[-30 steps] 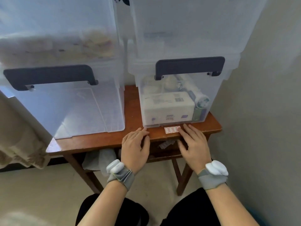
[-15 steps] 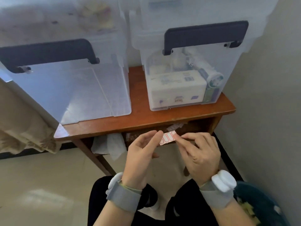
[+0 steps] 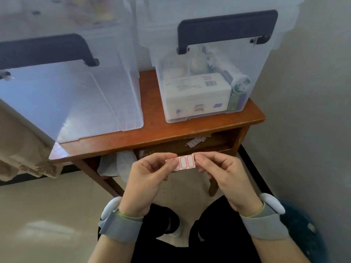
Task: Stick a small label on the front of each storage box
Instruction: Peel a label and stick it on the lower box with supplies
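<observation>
A small strip of red-bordered white labels (image 3: 183,162) is held in the air in front of the table edge. My left hand (image 3: 146,179) pinches its left end and my right hand (image 3: 226,173) pinches its right end. Two clear storage boxes with dark handles stand on the wooden table (image 3: 152,130): the left box (image 3: 76,95) looks empty, the right box (image 3: 205,88) holds a white tissue pack and other items. More clear boxes are stacked on top of both. I see no label on either front.
A wall (image 3: 313,111) runs close along the right of the table. Another label sheet (image 3: 193,142) lies in the open shelf under the tabletop. A beige cloth (image 3: 24,154) hangs at the left. My dark-clothed legs are below, over a pale floor.
My hands lifted the label strip off the table edge and drew it toward me. Both hands now pinch it, and the view has tilted down.
</observation>
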Tool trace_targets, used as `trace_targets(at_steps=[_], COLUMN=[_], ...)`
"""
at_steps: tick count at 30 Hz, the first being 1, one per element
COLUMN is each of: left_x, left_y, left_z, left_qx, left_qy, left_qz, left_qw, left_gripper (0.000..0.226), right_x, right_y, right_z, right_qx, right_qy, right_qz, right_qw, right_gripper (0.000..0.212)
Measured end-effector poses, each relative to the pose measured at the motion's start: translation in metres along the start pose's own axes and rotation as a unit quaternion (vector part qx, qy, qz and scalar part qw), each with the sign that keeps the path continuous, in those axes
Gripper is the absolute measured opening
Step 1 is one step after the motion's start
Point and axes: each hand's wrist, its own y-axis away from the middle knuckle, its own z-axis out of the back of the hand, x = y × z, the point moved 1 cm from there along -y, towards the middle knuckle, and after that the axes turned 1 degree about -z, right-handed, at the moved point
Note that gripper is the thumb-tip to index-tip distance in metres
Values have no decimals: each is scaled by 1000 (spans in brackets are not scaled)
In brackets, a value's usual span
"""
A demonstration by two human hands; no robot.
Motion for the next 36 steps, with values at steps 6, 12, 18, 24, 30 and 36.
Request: trace_targets(at_steps=[6,12,18,24,30,36], left_x=[-1,-3,-2,-8,-6,-8], left_y=[5,8,9,11,11,12], left_z=[-3,-8,-9,-10,-10,-10], left_qx=[19,15,29,71,30,13], left_qy=[15,72,132,229,197,203], left_qz=[3,29,65,125,132,140], left_qw=[1000,997,989,963,971,969], left_gripper=[20,30,28,23,23,29], right_x=[-3,-2,-3,-5,-11,-12], right_y=[0,2,3,4,7,8], right_z=[-1,-5,-4,-8,-13,-12], right_qx=[-6,12,49,75,9,25], right_qy=[18,-7,-61,-40,67,36], right_qz=[-12,-12,-35,-48,58,76], right_qw=[1000,1000,996,995,996,996], right_gripper=[8,9,13,24,13,13])
